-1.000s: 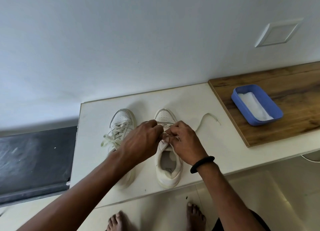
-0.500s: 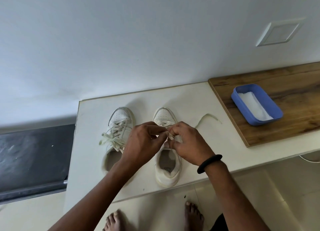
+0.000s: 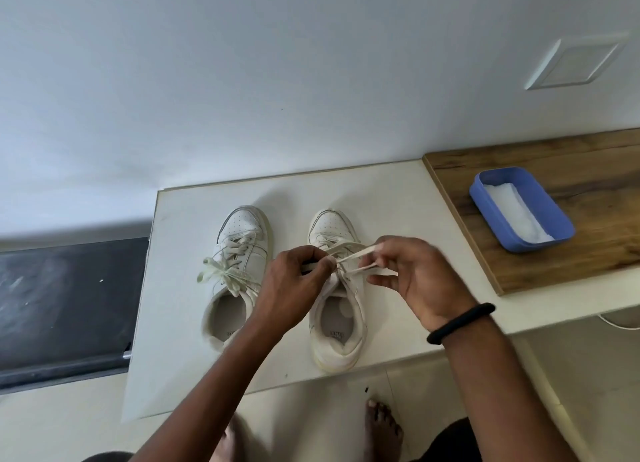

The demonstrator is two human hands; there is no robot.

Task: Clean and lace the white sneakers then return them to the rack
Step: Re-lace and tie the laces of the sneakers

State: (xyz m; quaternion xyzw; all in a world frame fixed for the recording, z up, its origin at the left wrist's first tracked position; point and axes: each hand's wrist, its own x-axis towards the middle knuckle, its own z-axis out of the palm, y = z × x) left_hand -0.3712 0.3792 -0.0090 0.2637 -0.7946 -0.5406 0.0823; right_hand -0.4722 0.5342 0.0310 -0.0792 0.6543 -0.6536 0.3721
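Two white sneakers stand side by side on a white table (image 3: 398, 198), toes toward the wall. The left sneaker (image 3: 239, 254) is laced and tied in a bow. Over the tongue of the right sneaker (image 3: 337, 323), my left hand (image 3: 294, 281) pinches one end of its cream lace (image 3: 356, 254). My right hand (image 3: 412, 274), with a black band on the wrist, pinches the other end and holds it out to the right. The lace crosses between both hands.
A wooden board (image 3: 588, 254) lies at the table's right, carrying a blue tray (image 3: 485, 198) with a white cloth (image 3: 516, 216) in it. A dark slab (image 3: 65, 309) sits to the left. The wall is close behind. My bare feet stand below the table's front edge.
My hands have drawn apart, the right one moving to the right, and the loose lace end that lay on the table is now pulled taut between them.
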